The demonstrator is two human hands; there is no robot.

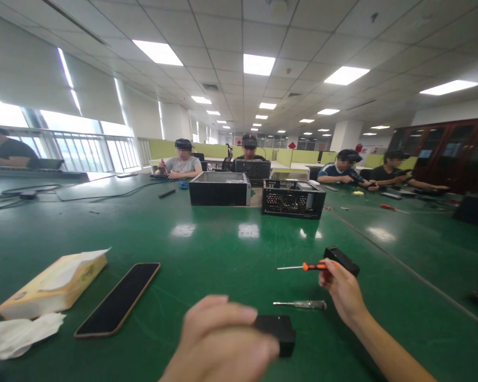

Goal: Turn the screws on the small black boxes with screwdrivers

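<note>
An orange-and-black screwdriver (313, 267) is held in my right hand (341, 289), its thin shaft pointing left. Just behind that hand lies a black block (342, 260) on the green table. My left hand (227, 339), blurred and nearer the camera, has its fingers curled at the left side of a second black block (281, 334); whether it grips this block is unclear. A clear-handled screwdriver (300, 304) lies on the table between the two blocks.
At left are a phone (119, 300), a tissue pack (56, 284) and a crumpled tissue (22, 334). Farther back stand a black case (220, 192) and an open metal chassis (292, 200). Cables (27, 193) lie at far left. Several people sit around the table.
</note>
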